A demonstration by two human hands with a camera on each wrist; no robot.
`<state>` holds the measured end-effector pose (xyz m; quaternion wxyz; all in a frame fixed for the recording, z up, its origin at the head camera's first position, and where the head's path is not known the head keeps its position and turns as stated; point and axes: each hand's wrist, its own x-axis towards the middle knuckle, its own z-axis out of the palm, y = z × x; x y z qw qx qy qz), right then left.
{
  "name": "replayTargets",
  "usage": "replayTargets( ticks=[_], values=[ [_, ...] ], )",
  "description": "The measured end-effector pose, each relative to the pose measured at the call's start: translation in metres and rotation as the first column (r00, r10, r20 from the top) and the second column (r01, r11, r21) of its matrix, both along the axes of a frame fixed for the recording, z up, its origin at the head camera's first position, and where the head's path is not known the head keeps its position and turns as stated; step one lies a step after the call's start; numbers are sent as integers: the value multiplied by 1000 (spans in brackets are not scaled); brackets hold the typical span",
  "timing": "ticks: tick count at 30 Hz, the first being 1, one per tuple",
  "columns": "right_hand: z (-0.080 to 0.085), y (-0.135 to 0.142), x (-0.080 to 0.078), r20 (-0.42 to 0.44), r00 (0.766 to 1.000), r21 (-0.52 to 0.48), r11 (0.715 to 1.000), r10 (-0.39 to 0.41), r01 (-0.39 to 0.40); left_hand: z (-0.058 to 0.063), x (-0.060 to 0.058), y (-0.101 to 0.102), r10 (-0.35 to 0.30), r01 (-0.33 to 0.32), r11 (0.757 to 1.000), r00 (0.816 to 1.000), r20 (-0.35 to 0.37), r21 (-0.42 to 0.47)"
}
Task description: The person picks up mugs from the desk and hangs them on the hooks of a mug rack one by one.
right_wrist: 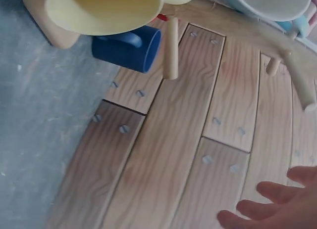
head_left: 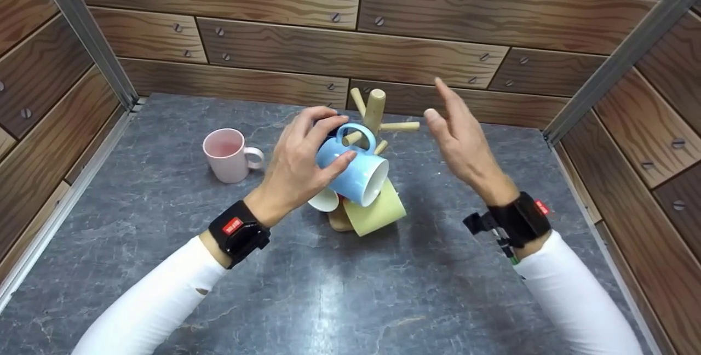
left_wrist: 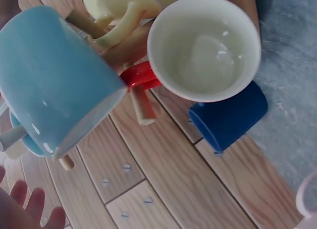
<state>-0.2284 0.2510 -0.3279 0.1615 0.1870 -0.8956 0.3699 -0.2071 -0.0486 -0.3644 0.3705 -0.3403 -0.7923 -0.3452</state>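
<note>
Pink mug upright at 9 o'clock from the light-blue mug, cut off in left wrist view; left hand at the light-blue mug, fingers loosely bent, no grip visible, thumb contact can't tell; red mug at 8 o'clock, mostly hidden; dark-blue mug near-hidden from head; light-blue mug at the rack, peg end inside its handle loop; yellow mug 5 o'clock, partly covered; right hand 2–3 o'clock, fingers extended, holding nothing.
</note>
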Motion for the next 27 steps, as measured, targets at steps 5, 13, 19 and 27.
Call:
replayTargets(
  ticks=[5,13,19,27],
  values=[
    [10,-22,-1,-119,992,57,998,33,-26,6,-2,2,-34,35,999,998,-45,6],
    [18,-51,-1,-299,939,219,970,170,-106,10,-3,2,-46,46,999,994,-102,1],
    [20,-64,1,-358,915,231,967,186,-106,9,-4,3,-43,44,999,992,-122,4],
    [15,-71,-1,-424,878,211,967,224,-144,8,-5,3,-69,72,997,992,-108,26]
  ],
)
